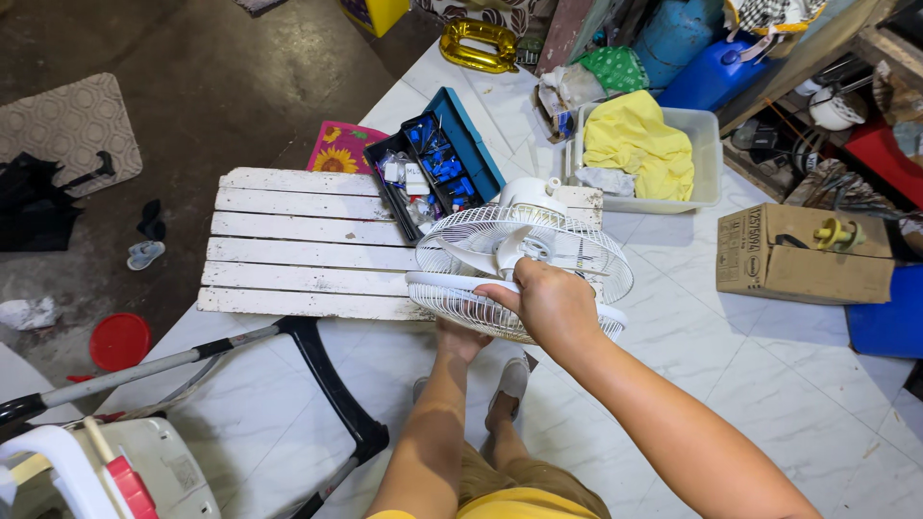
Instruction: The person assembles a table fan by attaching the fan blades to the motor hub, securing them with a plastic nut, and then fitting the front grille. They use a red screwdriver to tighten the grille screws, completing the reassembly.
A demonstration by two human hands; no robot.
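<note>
White marble-look floor tiles spread beneath a white slatted surface (298,255), where a person holds a white electric fan (519,264) at its right end. Right hand (548,303) closes its grip over the front rim of the wire guard; left hand (460,338) supports the guard from below, its grip hidden. Just behind sits an open blue parts box (437,173).

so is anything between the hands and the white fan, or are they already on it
Nothing visible stands between them. The right hand already grips the front rim of the white fan, and the left hand touches it from underneath, partly hidden by the grille. The fan sits at the edge of the white slatted board.
</note>
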